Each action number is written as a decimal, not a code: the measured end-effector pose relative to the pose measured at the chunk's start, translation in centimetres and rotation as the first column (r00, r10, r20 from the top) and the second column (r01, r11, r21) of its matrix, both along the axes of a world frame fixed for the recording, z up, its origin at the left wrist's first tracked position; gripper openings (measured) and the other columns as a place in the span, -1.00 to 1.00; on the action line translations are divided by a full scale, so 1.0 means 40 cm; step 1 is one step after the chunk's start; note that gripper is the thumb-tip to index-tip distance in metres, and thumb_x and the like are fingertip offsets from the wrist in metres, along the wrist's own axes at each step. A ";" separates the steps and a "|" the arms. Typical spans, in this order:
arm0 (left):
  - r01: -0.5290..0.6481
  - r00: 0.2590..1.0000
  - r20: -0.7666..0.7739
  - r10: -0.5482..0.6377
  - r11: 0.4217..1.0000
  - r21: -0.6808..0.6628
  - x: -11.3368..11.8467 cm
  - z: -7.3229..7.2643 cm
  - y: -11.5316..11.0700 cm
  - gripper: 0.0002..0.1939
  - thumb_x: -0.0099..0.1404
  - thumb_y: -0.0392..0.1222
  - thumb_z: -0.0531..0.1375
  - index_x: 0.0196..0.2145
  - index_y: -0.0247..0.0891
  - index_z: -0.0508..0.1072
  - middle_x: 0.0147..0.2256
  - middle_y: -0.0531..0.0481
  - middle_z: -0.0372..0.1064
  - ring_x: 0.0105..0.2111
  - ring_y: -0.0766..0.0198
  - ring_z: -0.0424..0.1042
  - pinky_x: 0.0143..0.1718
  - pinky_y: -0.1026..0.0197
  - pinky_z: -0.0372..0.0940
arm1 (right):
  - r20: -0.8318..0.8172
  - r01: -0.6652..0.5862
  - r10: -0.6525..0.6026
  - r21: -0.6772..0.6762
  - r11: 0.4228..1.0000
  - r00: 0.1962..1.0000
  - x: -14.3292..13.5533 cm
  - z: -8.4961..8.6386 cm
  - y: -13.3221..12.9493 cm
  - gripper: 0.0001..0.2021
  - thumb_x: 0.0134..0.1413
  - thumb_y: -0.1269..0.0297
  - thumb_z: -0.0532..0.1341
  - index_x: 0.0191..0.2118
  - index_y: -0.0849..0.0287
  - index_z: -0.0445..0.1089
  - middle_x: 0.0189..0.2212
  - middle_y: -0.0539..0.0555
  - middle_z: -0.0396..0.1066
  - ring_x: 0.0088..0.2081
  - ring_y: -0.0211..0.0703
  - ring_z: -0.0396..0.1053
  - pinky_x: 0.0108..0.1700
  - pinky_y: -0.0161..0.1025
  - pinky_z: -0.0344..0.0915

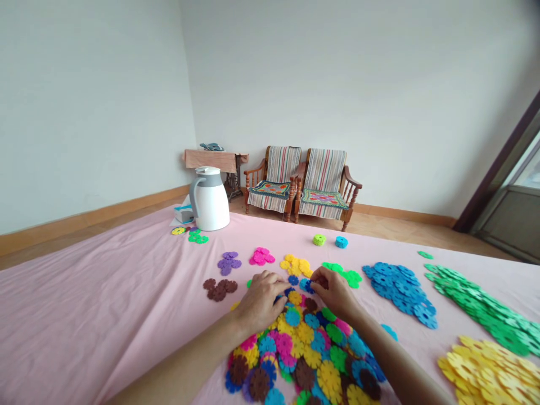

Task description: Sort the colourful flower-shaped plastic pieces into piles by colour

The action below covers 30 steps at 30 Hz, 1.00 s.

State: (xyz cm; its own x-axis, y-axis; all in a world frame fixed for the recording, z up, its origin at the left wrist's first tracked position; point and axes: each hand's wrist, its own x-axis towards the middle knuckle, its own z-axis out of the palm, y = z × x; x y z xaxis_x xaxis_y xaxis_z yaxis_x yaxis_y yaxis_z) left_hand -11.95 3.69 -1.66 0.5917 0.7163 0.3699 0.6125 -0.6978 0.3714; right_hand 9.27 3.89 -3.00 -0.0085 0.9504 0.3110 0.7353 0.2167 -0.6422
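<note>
Single-colour disc piles (399, 287) look sorted, a mixed heap (304, 373) remains, right hand (333, 289) pinching a blue disc (309, 287), grip of left hand (262, 301) unclear.

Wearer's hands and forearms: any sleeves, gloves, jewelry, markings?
Left hand and right hand: ungloved. Left forearm and right forearm: bare to the frame edge, no sleeves showing. No watch, bracelet, cables or markings visible.
</note>
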 end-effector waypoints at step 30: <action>-0.081 0.981 -0.181 0.071 0.995 -0.053 -0.107 0.036 0.067 -0.69 0.06 -0.49 0.01 -0.43 -0.23 0.49 -0.36 -0.01 0.41 -0.31 0.26 0.38 -0.24 0.29 0.20 | -0.116 0.049 -0.052 -0.028 0.998 0.992 0.012 -0.030 0.009 -0.84 -0.13 0.31 0.09 -0.43 0.20 0.39 -0.57 -0.01 0.39 -0.52 -0.26 0.30 -0.47 -0.34 0.16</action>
